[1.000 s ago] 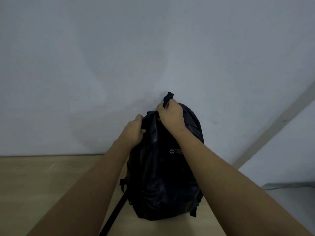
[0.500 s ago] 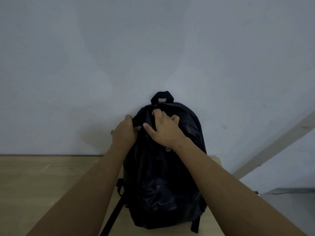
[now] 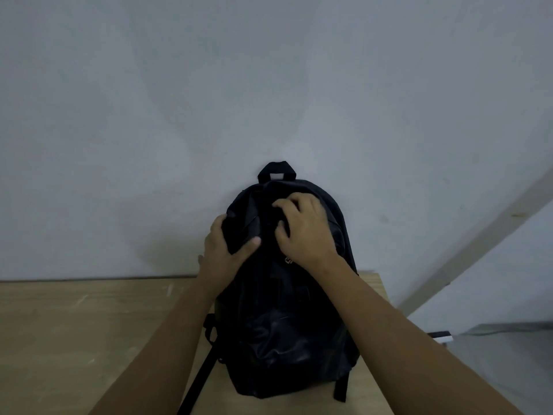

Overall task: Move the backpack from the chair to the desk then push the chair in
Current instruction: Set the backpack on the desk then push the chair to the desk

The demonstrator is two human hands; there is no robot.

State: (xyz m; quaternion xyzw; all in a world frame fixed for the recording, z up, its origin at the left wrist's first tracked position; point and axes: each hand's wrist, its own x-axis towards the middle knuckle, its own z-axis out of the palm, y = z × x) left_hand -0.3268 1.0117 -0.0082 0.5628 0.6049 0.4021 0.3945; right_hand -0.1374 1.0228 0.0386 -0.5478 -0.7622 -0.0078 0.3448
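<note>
Counter [image 3: 74, 330]: pale wood-grain top, running from the left edge of the view to a right-hand corner just past the backpack. Back edge meets a plain grey-white wall [image 3: 179, 115].

Shoulder strap [image 3: 200, 381]: black webbing, trailing from the lower left of the pack toward the near edge of the counter, lying on the wood.

Left hand [image 3: 223, 253]: on the upper left flank of the pack. Thumb lies across the front fabric, fingers wrapped round the side and mostly hidden behind it. A fold of black cloth is pinched between thumb and palm, so the hand is closed on the backpack.

Backpack [image 3: 284, 339]: black, slightly glossy material, standing upright on the counter with its back to the wall, near the counter's right corner. Front faces the camera. A small pale logo shows just below the right wrist, too small to read.

Carry loop [image 3: 276, 170]: stands up free at the very top of the pack, against the wall, no hand on it.

Right hand [image 3: 305, 232]: on the top front of the pack, fingers curled and digging into the fabric, palm pressed down. Grip is on the cloth.

Lower strap end [image 3: 341, 387]: short black tab hanging at the pack's bottom right.

Far right: a pale diagonal beam [image 3: 478, 247] on the wall, grey floor [image 3: 508, 354] below.
</note>
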